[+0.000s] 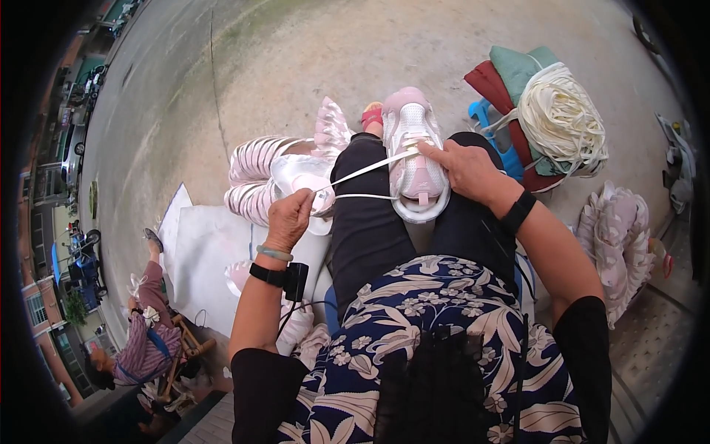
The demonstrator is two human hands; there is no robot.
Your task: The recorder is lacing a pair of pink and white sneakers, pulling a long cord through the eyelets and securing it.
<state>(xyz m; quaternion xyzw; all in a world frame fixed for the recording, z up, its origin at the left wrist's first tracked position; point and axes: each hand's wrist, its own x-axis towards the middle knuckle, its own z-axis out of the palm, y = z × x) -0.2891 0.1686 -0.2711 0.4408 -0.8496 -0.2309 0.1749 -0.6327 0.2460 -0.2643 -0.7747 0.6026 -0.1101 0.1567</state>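
A pink and white sneaker [414,126] lies across my thighs, its toe pointing away from me. From its lacing area a flat white shoelace [373,167] stretches left to my left hand [290,216], whose closed fingers pinch it. A second stretch of lace runs lower, between that hand and the sneaker's heel end. My right hand [467,172] grips the sneaker's right side, with its index finger laid over the upper where the lace comes out. The right thumb is hidden.
Left of my knees lie pink and white striped shoe parts [255,174] beside a white sheet [203,244]. At the right, a large bundle of cream laces [562,118] rests on red and green cloth. More pink shoe parts [617,237] are stacked nearer. Another person [151,344] sits far left.
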